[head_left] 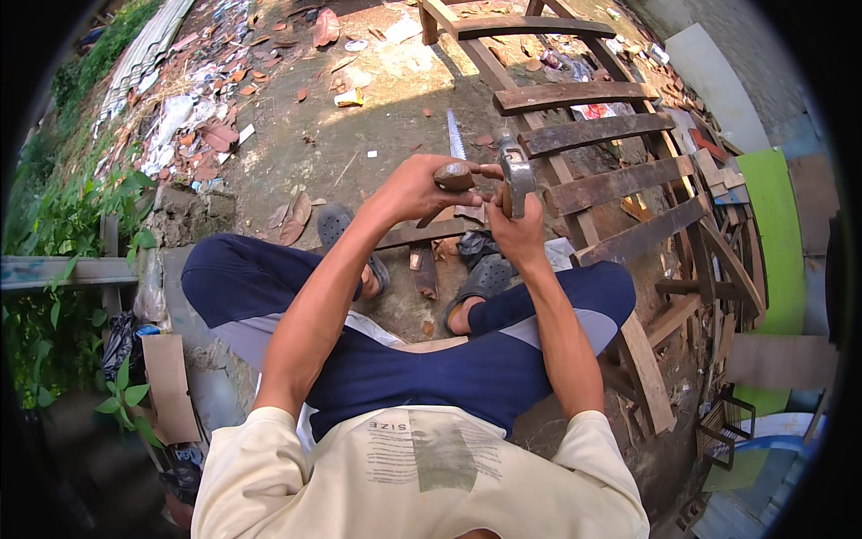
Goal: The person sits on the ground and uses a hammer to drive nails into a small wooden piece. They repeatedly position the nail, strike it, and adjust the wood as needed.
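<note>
My left hand (415, 187) is closed round a wooden-handled tool (454, 176), whose rounded handle end faces up. Most of that tool is hidden by the fingers, so its kind does not show. Close beside it, my right hand (519, 226) grips a hammer (515, 172) with a worn metal head pointing up and away from me. The fingers of both hands nearly meet between the two tools. Beyond them, a pale saw blade (456, 135) shows above the ground. Below the hands, a dark wooden strip (420, 235) lies between my feet, near another short wood piece (424, 271).
At right leans a wooden frame with several dark slats (597, 133). Stacked boards and a green panel (774, 242) stand past it. Litter and dry leaves (215, 136) cover the ground at far left. A low broken wall (189, 214) and plants (67, 216) border my left.
</note>
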